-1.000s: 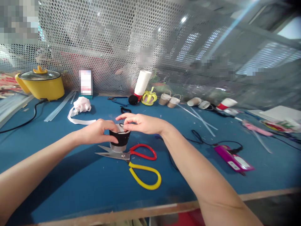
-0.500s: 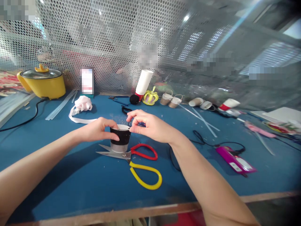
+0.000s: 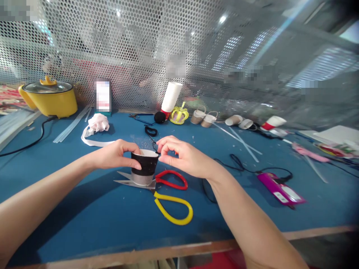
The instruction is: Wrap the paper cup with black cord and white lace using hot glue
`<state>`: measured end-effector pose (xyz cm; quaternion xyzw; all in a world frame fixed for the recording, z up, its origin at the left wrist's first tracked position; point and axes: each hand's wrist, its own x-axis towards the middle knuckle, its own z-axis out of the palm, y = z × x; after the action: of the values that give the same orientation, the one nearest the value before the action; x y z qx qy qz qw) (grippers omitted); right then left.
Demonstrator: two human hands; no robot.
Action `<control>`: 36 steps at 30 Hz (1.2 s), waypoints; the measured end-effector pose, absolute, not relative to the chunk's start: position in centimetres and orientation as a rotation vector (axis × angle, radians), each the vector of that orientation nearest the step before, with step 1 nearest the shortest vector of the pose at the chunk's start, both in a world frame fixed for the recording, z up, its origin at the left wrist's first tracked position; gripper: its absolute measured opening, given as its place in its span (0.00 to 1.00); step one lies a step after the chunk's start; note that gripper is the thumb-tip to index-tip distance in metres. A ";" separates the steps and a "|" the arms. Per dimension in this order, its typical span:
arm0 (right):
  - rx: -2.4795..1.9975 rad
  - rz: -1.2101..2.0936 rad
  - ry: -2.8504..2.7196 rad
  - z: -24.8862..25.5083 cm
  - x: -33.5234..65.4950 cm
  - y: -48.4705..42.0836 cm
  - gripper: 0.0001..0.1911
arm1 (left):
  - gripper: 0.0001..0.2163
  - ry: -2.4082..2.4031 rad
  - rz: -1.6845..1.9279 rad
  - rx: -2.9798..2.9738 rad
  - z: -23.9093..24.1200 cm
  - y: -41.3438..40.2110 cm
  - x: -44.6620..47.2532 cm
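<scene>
My left hand [image 3: 119, 155] grips a paper cup [image 3: 143, 180], its thumb on the outside and its fingers over the rim. The cup's upper part is wrapped in black yarn; the lower part is pale. At the cup's right rim, my right hand [image 3: 179, 155] pinches a black yarn strand [image 3: 154, 146], partly hidden by the fingers. This strand leads back to a loose black coil [image 3: 150, 130] behind the cup. Large scissors [image 3: 171, 179] lie with blades apart under or against the cup's base, one handle red and the other yellow.
Crumpled white ribbon [image 3: 98, 123] lies behind my left hand. A yellow electric pot [image 3: 57, 102] stands far left. Along the mesh partition are stacked white cups [image 3: 171, 97], a yellow-trimmed basket [image 3: 179, 115] and small cups. A purple device [image 3: 280, 189] with a cable lies right.
My right hand has moved slightly right, away from the cup's rim, drawing the yarn strand with it. The cup's right side tilts out a little; my left hand stays on it.
</scene>
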<state>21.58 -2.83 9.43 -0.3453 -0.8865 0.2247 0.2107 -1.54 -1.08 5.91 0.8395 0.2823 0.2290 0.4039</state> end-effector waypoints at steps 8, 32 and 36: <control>-0.947 0.648 -2.435 9.1 21.6 -3.0 0.08 | 0.08 0.650 0.551 2.118 6.0 -1.1 -1.6; -0.849 0.942 -2.289 8.7 21.9 -3.6 0.06 | 0.04 0.458 0.588 1.814 6.2 -1.4 -1.5; -0.787 1.032 -2.199 8.3 21.9 -3.6 0.07 | 0.05 0.426 0.580 1.766 6.2 -1.4 -1.5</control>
<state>21.86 -3.58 8.26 -0.2949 -0.8243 0.3866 0.2899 -1.51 -1.43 6.18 0.7552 0.1823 0.2482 0.5787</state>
